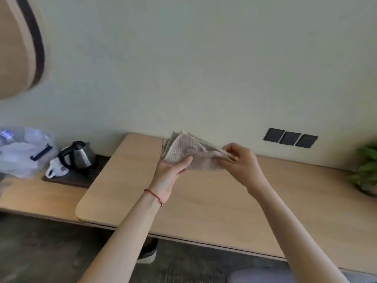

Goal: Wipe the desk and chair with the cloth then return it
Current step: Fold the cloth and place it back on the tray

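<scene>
- Head view: both bare hands raised above the wooden desk (204, 201), sharing one folded cloth (188, 153) between them.
- Left hand (170, 170) under the cloth's near edge, thumb pressed on top, fingers beneath; a red string bracelet (154, 196) on that wrist.
- Right hand (239, 164) pinches the cloth's right corner between thumb and fingertips, layers fanned out there.
- Cloth is pale, dotted weave, held in the air over the back of the desk, close to the wall (183, 68); whether it touches the desktop I cannot tell.
- Left end of the desk: dark tray (81, 180) carrying a steel kettle (78, 155) with black handle and a white cup (54, 170) just beside it.
- Farther left, a clear plastic bag (22, 152).
- Three dark wall sockets (290, 137) in a row, right of the hands.
- Green potted plant (366, 170) at the right edge.
- A shoe (148, 253) on the floor beneath the desk edge.
</scene>
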Motion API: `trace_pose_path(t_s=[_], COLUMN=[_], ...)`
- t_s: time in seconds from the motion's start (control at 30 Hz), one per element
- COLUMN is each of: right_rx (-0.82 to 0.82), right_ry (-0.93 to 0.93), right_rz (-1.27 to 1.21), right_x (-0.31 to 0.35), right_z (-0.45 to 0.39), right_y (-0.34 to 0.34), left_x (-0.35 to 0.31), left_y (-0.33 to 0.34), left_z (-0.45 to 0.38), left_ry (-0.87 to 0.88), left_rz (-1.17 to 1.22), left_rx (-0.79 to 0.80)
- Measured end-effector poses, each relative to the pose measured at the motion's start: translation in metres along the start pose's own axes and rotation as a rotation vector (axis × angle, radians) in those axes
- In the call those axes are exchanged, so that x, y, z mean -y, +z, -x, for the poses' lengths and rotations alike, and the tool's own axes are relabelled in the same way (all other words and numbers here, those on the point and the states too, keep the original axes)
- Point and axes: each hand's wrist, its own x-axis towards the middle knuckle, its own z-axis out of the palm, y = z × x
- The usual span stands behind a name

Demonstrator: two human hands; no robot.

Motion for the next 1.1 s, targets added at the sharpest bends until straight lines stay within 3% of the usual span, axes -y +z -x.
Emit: trace_pose_path(t_s=[0.23, 0.33, 0.47, 0.57, 0.67, 0.73, 0.8, 0.93, 1.1], right_rx=[0.213, 0.252, 0.174, 0.058, 0.222, 0.326, 0.328, 0.315, 0.325], right_ry=[-0.331, -0.35, -0.132, 0.102, 0.264, 0.28, 0.254, 0.16, 0.026], right_rz=[-0.19, -0.193, -0.281, -0.316, -0.443, -0.469, -0.48, -0.327, 0.041], right_x=[0.092, 0.128, 0.145, 0.133, 0.106, 0.086, 0.071, 0.056, 0.029], right_z=[-0.088, -0.122, -0.168, -0.199, -0.217, -0.228, -0.241, -0.271, -0.313], right_y=[0.109, 0.174, 0.25, 0.302, 0.354, 0.388, 0.42, 0.475, 0.54], left_x=[-0.055, -0.085, -0.13, -0.146, -0.144, -0.14, -0.135, -0.119, -0.116], left_y=[-0.133, -0.191, -0.266, -0.31, -0.351, -0.38, -0.412, -0.474, -0.547], left_z=[-0.051, -0.068, -0.1, -0.133, -0.166, -0.187, -0.207, -0.233, -0.285], left_ry=[0.011, 0.006, 0.011, -0.008, -0.064, -0.117, -0.158, -0.162, -0.188], left_rz=[-0.111, -0.213, -0.102, -0.171, -0.241, -0.268, -0.342, -0.52, -0.697], left_rx=[0.06, 0.07, 0.051, 0.005, -0.096, -0.13, -0.175, -0.248, -0.095])
